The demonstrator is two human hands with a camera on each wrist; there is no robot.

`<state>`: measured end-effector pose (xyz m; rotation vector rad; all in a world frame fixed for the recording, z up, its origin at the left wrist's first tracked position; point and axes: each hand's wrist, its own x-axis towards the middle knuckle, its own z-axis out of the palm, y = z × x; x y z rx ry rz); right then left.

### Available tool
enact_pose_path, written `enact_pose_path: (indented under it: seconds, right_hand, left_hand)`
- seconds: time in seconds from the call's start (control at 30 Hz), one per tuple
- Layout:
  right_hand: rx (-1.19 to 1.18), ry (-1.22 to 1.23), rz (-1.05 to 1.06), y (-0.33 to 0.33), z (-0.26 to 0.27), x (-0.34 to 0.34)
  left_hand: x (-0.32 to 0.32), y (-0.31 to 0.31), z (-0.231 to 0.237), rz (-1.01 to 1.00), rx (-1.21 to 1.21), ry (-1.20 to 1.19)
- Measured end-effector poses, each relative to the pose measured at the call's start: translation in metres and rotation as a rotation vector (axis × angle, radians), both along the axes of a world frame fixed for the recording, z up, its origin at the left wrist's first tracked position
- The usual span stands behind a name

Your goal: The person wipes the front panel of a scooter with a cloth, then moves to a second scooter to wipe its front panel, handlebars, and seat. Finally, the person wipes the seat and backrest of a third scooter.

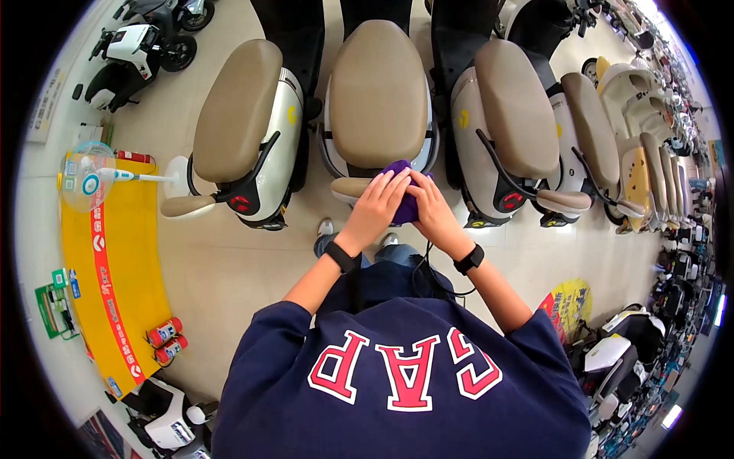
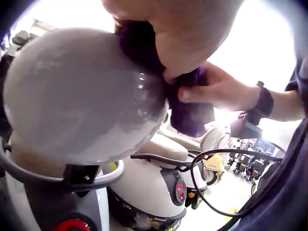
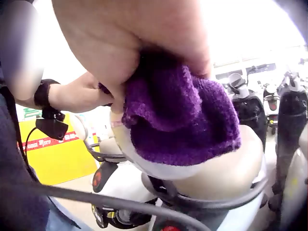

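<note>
Both hands hold a bunched purple cloth (image 1: 405, 210) at the small tan backrest (image 1: 348, 189) behind the middle scooter's seat. The left hand (image 1: 375, 210) lies over the cloth, fingers pointing forward. Beside it, the right hand (image 1: 440, 218) grips the cloth, with its fingertips close to the left ones. In the left wrist view, the cloth meets the edge of a glossy, rounded white shell (image 2: 82, 96), and the right thumb pinches a fold. A loose part of the cloth (image 3: 185, 130) hangs below the right hand in the right wrist view.
Tan-seated scooters stand close on both sides, one at left (image 1: 237, 115) and one at right (image 1: 516, 115). A black cable (image 2: 192, 178) loops near the body. At left are a standing fan (image 1: 92, 180), a yellow mat (image 1: 141, 260) and red fire extinguishers (image 1: 164, 333).
</note>
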<state>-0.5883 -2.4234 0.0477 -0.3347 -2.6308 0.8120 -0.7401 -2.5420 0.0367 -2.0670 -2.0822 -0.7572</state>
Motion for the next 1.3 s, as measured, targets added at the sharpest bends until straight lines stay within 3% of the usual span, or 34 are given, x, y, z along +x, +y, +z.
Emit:
enact_pose_path:
  seconds: [0.2, 0.37, 0.47, 0.6, 0.7, 0.83, 0.9, 0.97, 1.03, 1.17, 1.3]
  right_hand:
    - [0.305, -0.111, -0.061, -0.046, 0.010, -0.072]
    - [0.424, -0.294, -0.136, -0.076, 0.008, -0.130]
    - [0.429, -0.467, -0.193, -0.089, 0.002, -0.168]
    - [0.432, -0.675, -0.306, -0.102, -0.025, -0.215]
    - [0.279, -0.764, -0.319, -0.104, -0.058, -0.239]
    - [-0.043, -0.663, -0.412, -0.095, -0.087, -0.275]
    - [-0.005, -0.553, -0.473, -0.083, -0.091, -0.300]
    - [-0.008, -0.469, -0.533, -0.069, -0.095, -0.327]
    - [0.008, -0.369, -0.581, -0.053, -0.107, -0.355]
    - [0.158, -0.294, -0.551, -0.019, -0.152, -0.393]
    - [-0.119, -0.340, -0.469, -0.016, -0.213, -0.386]
  left_hand:
    - [-0.065, -0.044, -0.013, -0.073, 0.015, -0.365]
    - [-0.125, -0.061, -0.030, -0.152, -0.125, -0.650]
    - [-0.161, -0.064, -0.037, -0.197, -0.240, -0.803]
    - [-0.202, -0.070, -0.089, -0.222, -0.452, -0.875]
    - [-0.229, -0.064, -0.115, -0.249, -0.513, -0.874]
    - [-0.276, -0.043, -0.130, -0.272, -0.554, -0.917]
    - [-0.291, -0.031, -0.150, -0.187, -0.394, -0.885]
    - [-0.310, -0.001, -0.127, -0.152, -0.207, -0.894]
    - [-0.328, 0.023, -0.138, -0.087, -0.068, -0.763]
    - [-0.359, 0.056, -0.189, 0.016, -0.135, -0.730]
    - [-0.357, 0.046, -0.238, 0.052, -0.346, -0.952]
